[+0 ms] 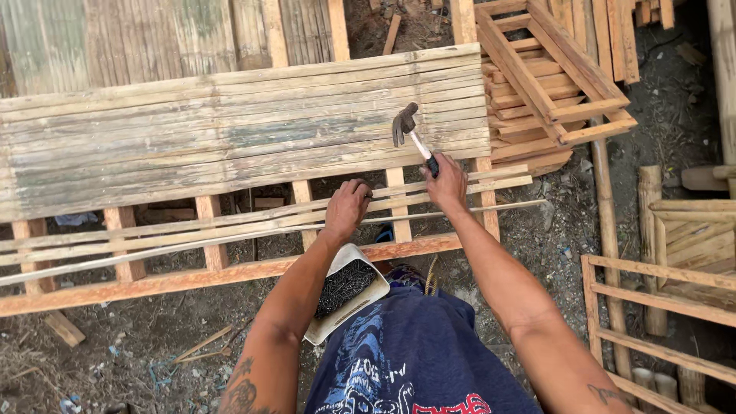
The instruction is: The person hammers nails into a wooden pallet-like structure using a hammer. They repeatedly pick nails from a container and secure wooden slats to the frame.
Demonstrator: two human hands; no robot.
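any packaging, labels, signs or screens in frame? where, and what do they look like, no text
No signs, screens or labels.
White container: on the person's lap beneath the left hand, roughly rectangular, holding dark nails.
Printed shorts: bottom centre, dark blue with light blue, white and red print.

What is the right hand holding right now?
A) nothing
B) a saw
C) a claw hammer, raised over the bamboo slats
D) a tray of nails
C: the right hand grips the handle of the claw hammer, its head lifted above the bamboo slats, while the left hand rests on a loose slat.
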